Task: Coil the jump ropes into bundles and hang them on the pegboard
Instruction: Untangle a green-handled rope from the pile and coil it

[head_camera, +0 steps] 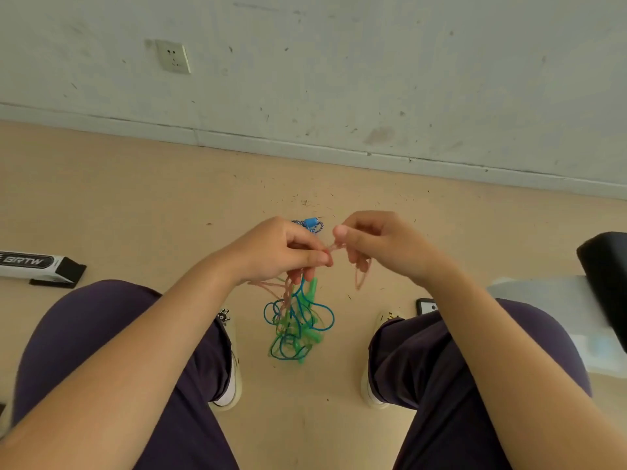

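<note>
A tangle of thin jump ropes hangs between my knees: a pink rope (pixel 287 290), a blue rope (pixel 326 313) and a green rope (pixel 294 347) with green handles. My left hand (pixel 281 251) grips the top of the tangle, thumb and fingers curled round the strands. My right hand (pixel 375 244) pinches a short stretch of the pink rope right beside the left thumb, and a small pink loop (pixel 361 278) dangles under it. A blue handle with a blue-white braided cord (pixel 311 224) shows just behind my hands. No pegboard is in view.
I sit facing a scuffed wall with a socket (pixel 173 56). A white and black box marked BRTW (pixel 37 266) lies on the floor at left. A phone (pixel 426 306) lies by my right shoe, a black object (pixel 605 283) and a pale bench surface (pixel 549 300) at right.
</note>
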`<state>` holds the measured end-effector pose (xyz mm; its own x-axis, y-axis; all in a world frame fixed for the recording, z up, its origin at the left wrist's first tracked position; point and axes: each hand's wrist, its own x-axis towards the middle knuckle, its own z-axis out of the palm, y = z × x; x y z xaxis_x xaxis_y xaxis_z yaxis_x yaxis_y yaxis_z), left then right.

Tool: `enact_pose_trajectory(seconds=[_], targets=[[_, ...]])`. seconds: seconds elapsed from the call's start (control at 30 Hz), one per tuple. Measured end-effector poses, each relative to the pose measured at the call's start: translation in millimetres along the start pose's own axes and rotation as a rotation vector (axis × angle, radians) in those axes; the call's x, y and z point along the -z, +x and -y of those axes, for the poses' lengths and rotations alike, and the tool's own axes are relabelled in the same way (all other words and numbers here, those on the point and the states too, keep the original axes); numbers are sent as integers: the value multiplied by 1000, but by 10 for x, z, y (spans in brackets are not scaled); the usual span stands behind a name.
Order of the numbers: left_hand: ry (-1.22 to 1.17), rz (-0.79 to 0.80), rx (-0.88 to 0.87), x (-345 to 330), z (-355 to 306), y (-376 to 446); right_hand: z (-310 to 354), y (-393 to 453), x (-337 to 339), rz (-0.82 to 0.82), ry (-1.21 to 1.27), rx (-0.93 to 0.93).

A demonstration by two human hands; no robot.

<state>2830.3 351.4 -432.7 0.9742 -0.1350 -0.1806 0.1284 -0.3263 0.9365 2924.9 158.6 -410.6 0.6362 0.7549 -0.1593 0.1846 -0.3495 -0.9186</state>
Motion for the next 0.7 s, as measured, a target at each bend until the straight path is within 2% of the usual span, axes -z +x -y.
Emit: enact_pose_trajectory(seconds=[0.17,0.27,0.37,0.43,0.5,0.6,0.7], targets=[[20,-87,-19,-37,16,58,28,28,-71,35,-271,-48],[29,-21,8,-4,-14,45,47,7,-1,-19,-154,-21],[63,78,89,58,-31,12,41,2,54,-222,68,35],[161,86,144,147,-7,-10,42,-4,132,-340,216,31],[278,41,168,215,30,-20,37,-18,215,-381,253,13],[227,-36,146,214,61,-16,27,-40,239,-259,107,13],[165,-52,96,132,68,0,40,-33,119,-93,81,-48]])
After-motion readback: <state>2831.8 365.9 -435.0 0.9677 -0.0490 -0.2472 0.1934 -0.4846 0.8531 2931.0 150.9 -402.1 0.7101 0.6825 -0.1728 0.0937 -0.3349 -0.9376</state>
